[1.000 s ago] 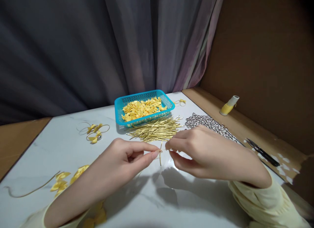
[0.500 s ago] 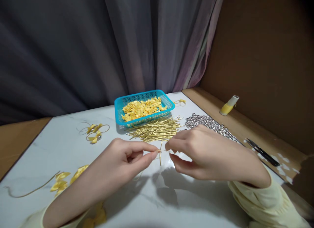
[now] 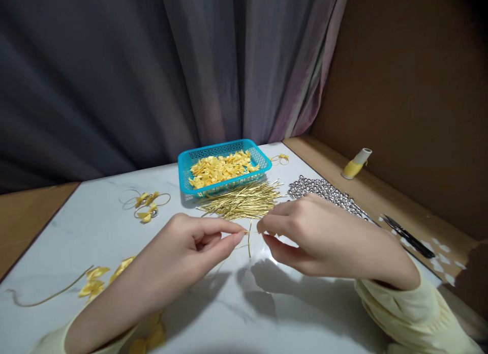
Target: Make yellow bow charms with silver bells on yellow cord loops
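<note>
My left hand (image 3: 204,249) is closed in a pinch, thumb against forefinger, on a thin gold cord (image 3: 246,232). Part of the cord trails faintly below those fingers. Just to the right, my right hand (image 3: 297,237) also pinches, with a thin end of cord showing at its fingertips; its other fingers are curled and partly hidden. In the narrow gap between both hands a short gold strand (image 3: 249,247) runs upright in view; whether it lies on the table or is held I cannot tell. Behind the hands lies a pile of gold strands (image 3: 242,201).
A blue basket (image 3: 181,173) holds yellow petal-like pieces. Silver beads (image 3: 324,191) are heaped at right, near black thread snips (image 3: 409,237) and a spool of yellow thread (image 3: 354,166). Yellow flower pieces with looped cords (image 3: 147,206) lie left, more yellow bows (image 3: 93,283) nearer.
Both hands stay almost in place, still pinching. The left fingertips have shifted very slightly up and left.
</note>
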Available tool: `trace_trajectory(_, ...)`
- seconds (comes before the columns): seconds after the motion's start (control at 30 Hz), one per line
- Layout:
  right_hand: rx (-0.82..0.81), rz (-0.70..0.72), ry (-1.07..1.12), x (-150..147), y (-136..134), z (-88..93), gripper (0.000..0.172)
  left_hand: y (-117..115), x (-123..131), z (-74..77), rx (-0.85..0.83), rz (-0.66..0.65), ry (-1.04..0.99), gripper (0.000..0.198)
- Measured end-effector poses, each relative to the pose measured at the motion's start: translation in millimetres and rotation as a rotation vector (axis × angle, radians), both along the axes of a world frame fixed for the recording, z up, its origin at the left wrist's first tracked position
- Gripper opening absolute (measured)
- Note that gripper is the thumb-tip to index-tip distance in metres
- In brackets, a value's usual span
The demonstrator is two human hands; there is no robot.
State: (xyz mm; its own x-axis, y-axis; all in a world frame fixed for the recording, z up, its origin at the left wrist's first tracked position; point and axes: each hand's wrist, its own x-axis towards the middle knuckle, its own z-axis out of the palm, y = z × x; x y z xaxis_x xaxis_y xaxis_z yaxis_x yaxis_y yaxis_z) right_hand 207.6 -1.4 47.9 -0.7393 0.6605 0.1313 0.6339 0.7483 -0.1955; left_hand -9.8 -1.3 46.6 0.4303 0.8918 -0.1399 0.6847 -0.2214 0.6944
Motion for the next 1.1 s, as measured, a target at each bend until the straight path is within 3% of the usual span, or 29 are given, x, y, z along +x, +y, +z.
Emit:
trace_trajectory(0.27, -0.081, -0.036, 0.066, 1, 3, -0.1, 0.015, -2, -3, -0.2, 0.137, 0.043, 0.014, 0.028)
trace_trajectory(0.57, -0.028, -0.075, 0.175, 5, 1, 0.9, 0.015, -2, -4, -2.0, 0.166, 0.059, 0.029, 0.028)
trace_trajectory(0.93, -0.146, -0.033, 0.154, -8, 7, -2.7, 0.019, -4, -5, -2.1, 0.222, 0.033, 0.007, 0.026)
trace_trajectory(1.1, -0.157, -0.013, 0.162, -7, 7, -2.6, 0.021, -8, -2, -2.8, 0.403, 0.007, 0.062, 0.024)
